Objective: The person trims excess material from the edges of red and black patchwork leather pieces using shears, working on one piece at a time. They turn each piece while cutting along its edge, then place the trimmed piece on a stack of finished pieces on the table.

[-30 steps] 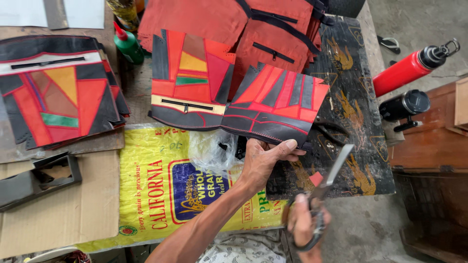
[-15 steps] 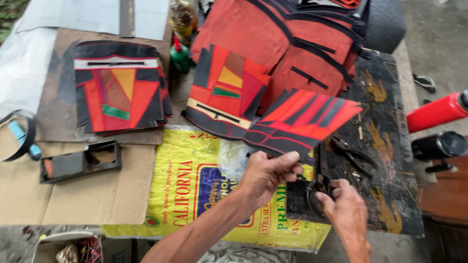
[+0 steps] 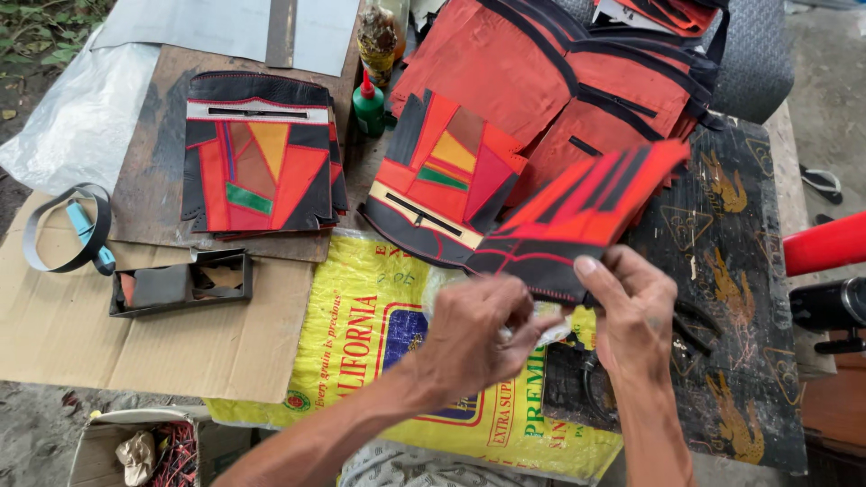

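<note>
We have both hands on one red-and-black stitched panel (image 3: 577, 221). Right hand (image 3: 631, 311) grasps its lower black edge, thumb on top, fingers underneath. Left hand (image 3: 478, 329) is closed at the same edge just beside the right; we can't tell exactly what its fingertips pinch, something pale and crumpled sits between the two hands. The panel is lifted and tilted, fanning up and away from the hands. Under the hands: yellow printed sack (image 3: 361, 334) and a dark patterned sheet (image 3: 740, 271) to the right. Just beyond the left hand, a multicoloured panel (image 3: 442, 180) lies flat on the surface. Further left, a stack of similar panels (image 3: 257, 158) on a board. Green glue bottle (image 3: 368, 104) stands between the two. Scissor handles (image 3: 591, 379) show below the right hand.
</note>
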The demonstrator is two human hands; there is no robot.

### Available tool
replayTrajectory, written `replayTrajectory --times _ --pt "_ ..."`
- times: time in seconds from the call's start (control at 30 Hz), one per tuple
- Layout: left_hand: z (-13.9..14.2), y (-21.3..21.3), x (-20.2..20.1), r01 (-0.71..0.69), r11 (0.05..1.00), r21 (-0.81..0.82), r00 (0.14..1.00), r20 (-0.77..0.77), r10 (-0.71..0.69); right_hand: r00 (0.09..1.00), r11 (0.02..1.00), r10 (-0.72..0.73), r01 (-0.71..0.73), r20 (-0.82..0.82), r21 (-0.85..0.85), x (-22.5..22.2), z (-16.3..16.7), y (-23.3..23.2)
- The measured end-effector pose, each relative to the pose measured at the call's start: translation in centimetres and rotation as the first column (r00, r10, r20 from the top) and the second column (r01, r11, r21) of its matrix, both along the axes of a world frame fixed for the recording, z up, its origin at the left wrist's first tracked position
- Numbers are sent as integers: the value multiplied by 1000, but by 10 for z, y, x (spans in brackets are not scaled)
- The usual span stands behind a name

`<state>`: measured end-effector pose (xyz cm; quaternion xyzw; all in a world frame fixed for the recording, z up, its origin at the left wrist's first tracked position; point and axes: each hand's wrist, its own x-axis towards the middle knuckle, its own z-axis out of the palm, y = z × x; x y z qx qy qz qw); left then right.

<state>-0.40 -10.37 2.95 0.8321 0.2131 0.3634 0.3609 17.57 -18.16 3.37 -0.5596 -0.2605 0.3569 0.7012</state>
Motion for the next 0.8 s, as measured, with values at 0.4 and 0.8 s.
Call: replayTrajectory --times 0.4,0.8 --pt "58 123 6 -213 898 384 967 214 137 815 971 161 -31 557 -236 6 -32 21" --pt "61 109 8 163 968 193 966 170 -197 424 912 388 -48 818 -407 -9 -117 1"
